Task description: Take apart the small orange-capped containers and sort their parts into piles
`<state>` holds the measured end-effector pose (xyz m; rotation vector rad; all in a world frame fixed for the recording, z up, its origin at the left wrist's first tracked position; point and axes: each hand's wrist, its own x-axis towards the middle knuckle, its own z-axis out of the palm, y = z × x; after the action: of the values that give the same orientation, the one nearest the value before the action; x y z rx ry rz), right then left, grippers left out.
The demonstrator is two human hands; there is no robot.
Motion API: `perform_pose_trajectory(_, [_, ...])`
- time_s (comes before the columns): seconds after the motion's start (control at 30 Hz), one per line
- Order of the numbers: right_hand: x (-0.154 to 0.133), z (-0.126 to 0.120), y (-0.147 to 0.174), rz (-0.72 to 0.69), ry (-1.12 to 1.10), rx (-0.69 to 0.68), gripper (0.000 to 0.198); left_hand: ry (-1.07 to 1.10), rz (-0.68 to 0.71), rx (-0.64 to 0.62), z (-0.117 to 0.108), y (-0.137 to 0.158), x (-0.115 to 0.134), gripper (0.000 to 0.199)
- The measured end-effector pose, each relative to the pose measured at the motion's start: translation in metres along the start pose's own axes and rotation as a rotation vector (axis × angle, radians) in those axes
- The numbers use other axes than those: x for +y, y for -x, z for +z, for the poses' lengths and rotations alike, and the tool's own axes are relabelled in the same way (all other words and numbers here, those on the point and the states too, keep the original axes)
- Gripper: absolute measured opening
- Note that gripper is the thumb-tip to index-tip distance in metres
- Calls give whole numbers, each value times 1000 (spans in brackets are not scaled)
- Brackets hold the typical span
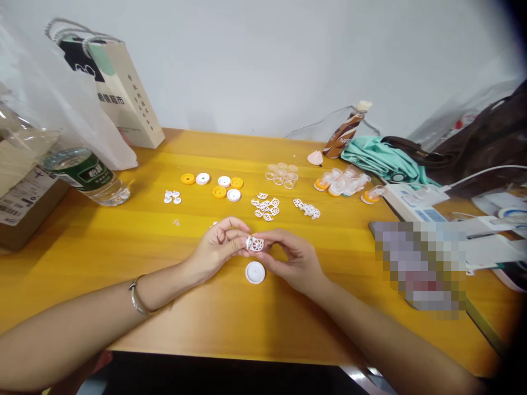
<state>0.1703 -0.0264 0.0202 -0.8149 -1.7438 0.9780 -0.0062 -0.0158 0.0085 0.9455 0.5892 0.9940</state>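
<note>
Both hands meet above the table's near middle around a small white openwork plastic piece (257, 244). My left hand (222, 244) pinches its left end, where a small white knob-like part shows between thumb and finger. My right hand (294, 258) grips its right edge between thumb and fingertips. Just below them a round white disc with a raised rim (255, 272) lies on the table. Similar white openwork pieces lie in two groups beyond the hands, a left group (267, 206) and a right group (307, 208).
Behind are orange and white discs (219, 192), clear rings (282, 174), small white parts (172, 197) and assembled pieces (341, 181). A water bottle (88, 175) leans at left; a drink bottle (346, 131), power strip (415, 206) and blurred phone-like slab (415, 269) are right.
</note>
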Motion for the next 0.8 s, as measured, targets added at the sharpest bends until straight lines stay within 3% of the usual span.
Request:
perform_pose_trajectory(0.33, [1, -2, 0, -16, 138, 5, 7, -130, 15, -11, -3, 1, -3, 19])
perform_pose_trajectory(0.6, [2, -8, -1, -60, 210, -80, 10, -195, -4, -2, 1, 3, 1, 26])
perform_pose_trajectory(0.8, [6, -9, 0, -192, 270, -160, 11, -217, -58, 66, 3, 1, 2, 23])
